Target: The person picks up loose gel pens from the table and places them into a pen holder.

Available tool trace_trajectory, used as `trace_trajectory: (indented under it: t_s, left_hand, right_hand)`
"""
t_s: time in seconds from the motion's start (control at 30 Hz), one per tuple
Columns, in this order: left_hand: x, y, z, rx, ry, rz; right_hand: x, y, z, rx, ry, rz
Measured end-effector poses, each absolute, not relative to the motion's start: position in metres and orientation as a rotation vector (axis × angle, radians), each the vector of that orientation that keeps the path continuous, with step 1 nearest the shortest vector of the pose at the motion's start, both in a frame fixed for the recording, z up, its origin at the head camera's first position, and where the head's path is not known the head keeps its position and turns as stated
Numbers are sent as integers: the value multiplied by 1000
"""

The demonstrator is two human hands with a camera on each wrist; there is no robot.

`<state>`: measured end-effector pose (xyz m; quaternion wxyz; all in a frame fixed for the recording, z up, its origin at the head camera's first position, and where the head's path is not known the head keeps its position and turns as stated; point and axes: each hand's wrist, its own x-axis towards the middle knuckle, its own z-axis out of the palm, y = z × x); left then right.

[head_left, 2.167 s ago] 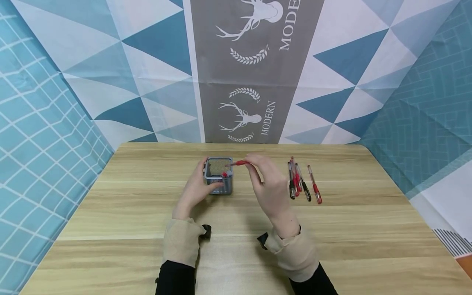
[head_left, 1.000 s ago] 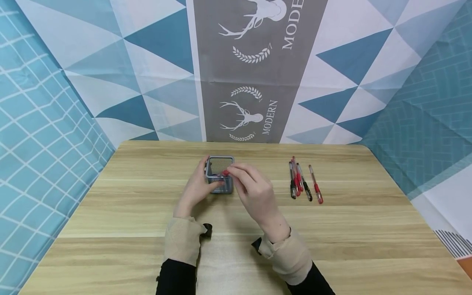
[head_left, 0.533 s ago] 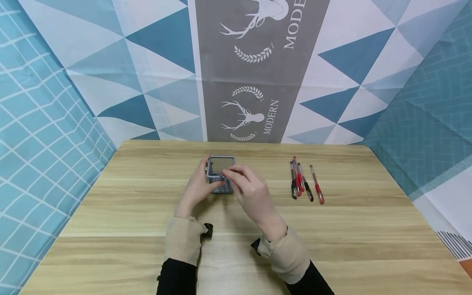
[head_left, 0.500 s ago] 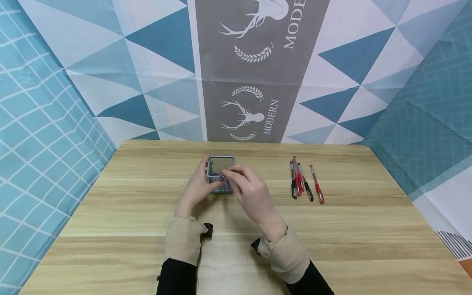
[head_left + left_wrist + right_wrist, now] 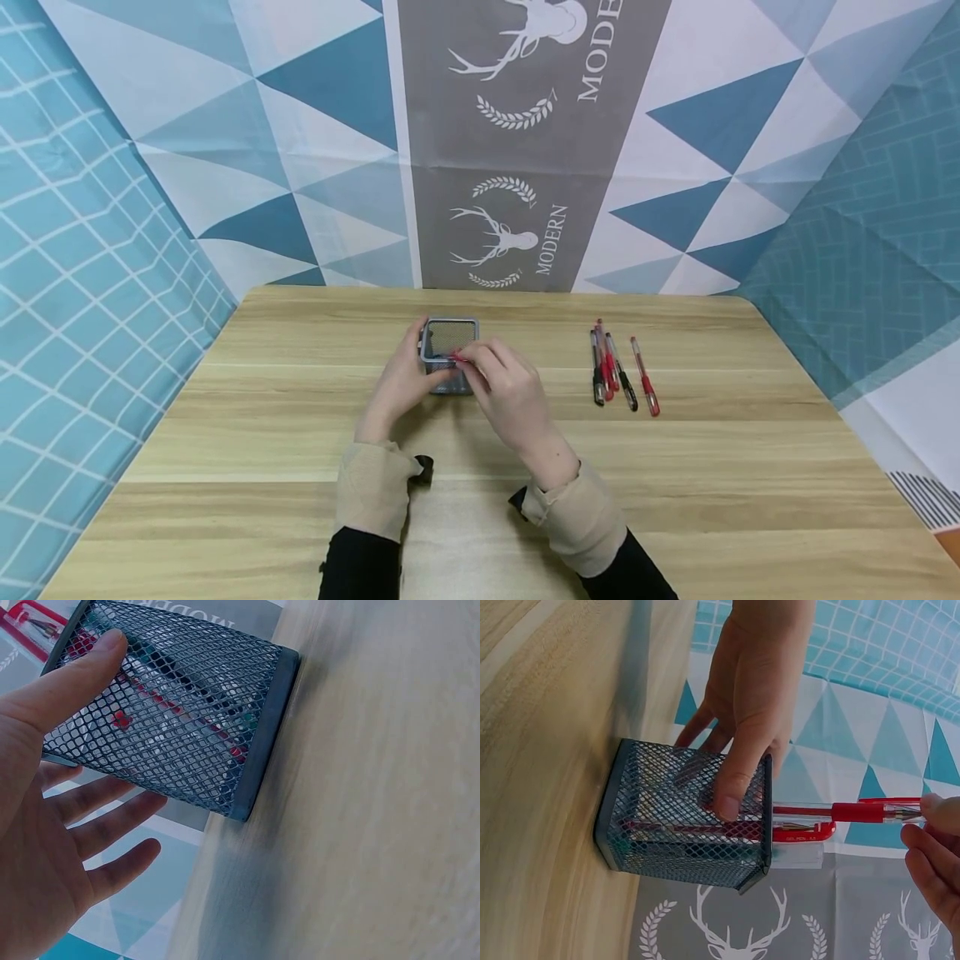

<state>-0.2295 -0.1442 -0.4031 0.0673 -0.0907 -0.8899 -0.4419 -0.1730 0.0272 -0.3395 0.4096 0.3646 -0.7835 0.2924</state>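
Observation:
A dark wire-mesh pen holder [image 5: 451,319] stands on the table. My left hand [image 5: 399,387] grips it from the left; the thumb [image 5: 94,671] presses the near mesh wall and the fingers lie along another side, some spread apart in the left wrist view. My right hand [image 5: 516,398] pinches the end of a red gel pen [image 5: 855,813] at the holder's mouth. The other end of that pen reaches down inside the mesh. Another red pen [image 5: 802,834] stands in the holder, its red cap sticking out above the rim.
To the right on the wooden table [image 5: 712,483] lies a loose group of red and black pens, including a black pen [image 5: 622,373]. One red pen [image 5: 645,377] lies a little apart from them. A patterned cloth backdrop [image 5: 330,167] rises behind the table's far edge.
My right hand has moved left, bringing the red pen from beside the holder to its mouth and tipping it in. My left hand keeps its grip on the holder. The pens on the table lie unchanged.

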Motion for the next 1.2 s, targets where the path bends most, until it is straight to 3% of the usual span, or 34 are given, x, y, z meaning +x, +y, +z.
trace_trajectory:
  t_s: [1.2]
  left_hand:
    - [-228,-146,-403,-270,-2691,-1348]
  right_hand:
    - [-194,9,-362,846,-2046,575]
